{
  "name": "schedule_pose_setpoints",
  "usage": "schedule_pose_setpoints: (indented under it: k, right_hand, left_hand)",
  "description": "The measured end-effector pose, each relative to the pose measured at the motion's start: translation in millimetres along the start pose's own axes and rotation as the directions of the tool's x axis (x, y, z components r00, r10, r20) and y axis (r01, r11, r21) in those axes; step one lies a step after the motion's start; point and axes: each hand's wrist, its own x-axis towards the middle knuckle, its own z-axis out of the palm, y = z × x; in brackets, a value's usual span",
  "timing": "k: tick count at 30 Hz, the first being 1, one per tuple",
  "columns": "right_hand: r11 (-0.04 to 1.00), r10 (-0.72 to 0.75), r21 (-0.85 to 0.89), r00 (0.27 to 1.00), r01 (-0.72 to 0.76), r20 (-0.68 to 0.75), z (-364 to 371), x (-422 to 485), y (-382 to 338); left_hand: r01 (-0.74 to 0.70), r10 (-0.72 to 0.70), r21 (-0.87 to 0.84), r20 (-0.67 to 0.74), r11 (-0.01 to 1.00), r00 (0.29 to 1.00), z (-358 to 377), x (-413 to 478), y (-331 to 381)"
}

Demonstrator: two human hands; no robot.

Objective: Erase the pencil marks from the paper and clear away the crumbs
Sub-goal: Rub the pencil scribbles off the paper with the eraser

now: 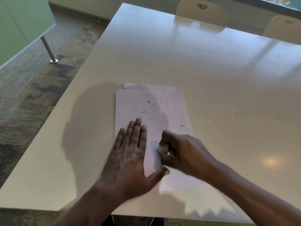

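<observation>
A white sheet of paper (162,110) lies on the pale table (203,66), with a second sheet peeking out under its far edge. Several small dark eraser crumbs (148,101) are scattered over its upper half. My left hand (130,152) lies flat on the paper's left side, fingers straight, pressing it down. My right hand (182,150) is blurred and pinches a small white eraser (161,148) against the paper just right of the left hand.
Two beige chairs (202,12) stand at the table's far side. The table's left edge drops to a patterned carpet, where a metal leg (48,51) stands beside a green panel. The table's near edge is right under my forearms.
</observation>
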Motion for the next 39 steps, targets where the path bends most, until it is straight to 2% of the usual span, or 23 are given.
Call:
schedule_pose_setpoints:
  k: [6,8,12,14,18,20,26,29,34,39]
  right_hand:
    - [0.969,0.199,-0.112,0.962,-0.222,-0.188,-17.2,46.5,45.7]
    - [0.978,0.184,-0.07,0.968,-0.198,-0.168,-16.8,36.9,38.0]
    - [0.999,0.016,0.042,1.0,-0.015,-0.021,-4.3,-12.6,9.2]
    - [0.999,0.04,0.03,0.997,-0.038,-0.062,-6.7,-13.0,19.8]
    - [0.978,0.202,-0.026,0.963,-0.209,-0.178,-21.6,23.0,53.2]
    - [0.968,0.237,-0.039,0.952,-0.249,-0.195,-27.1,30.8,56.5]
    - [0.996,0.069,0.055,0.997,-0.071,0.043,-26.3,-15.1,32.4]
    - [0.99,0.103,0.095,0.995,-0.103,0.002,-26.2,-5.0,42.6]
    - [0.971,0.239,0.047,0.963,-0.235,-0.121,-34.7,22.3,56.8]
    - [0.992,0.105,0.066,0.994,-0.105,0.0,-18.4,15.2,25.9]
  left_hand:
    - [-0.012,0.012,0.02,0.002,1.0,1.0,2.1,0.1,-2.0]
    - [-0.013,0.013,0.041,0.014,0.999,1.0,1.5,-0.4,-1.3]
    - [-0.017,0.017,0.027,0.002,0.999,1.0,1.2,0.3,-1.4]
    - [-0.017,0.017,0.029,0.006,0.999,1.0,2.5,0.2,-2.2]
    - [-0.015,0.015,0.039,-0.015,0.999,1.0,2.0,1.7,-2.2]
    - [-0.018,0.018,0.049,-0.009,0.999,1.0,2.7,1.2,-1.8]
    - [-0.021,0.021,0.009,-0.034,1.0,0.999,6.9,0.2,-4.0]
    - [-0.013,0.013,0.027,-0.017,1.0,1.0,3.6,1.4,-2.5]
    - [-0.008,0.008,0.037,-0.022,0.999,1.0,4.3,2.6,-1.4]
    - [0.0,0.001,0.045,-0.007,0.999,1.0,3.7,1.9,-0.2]
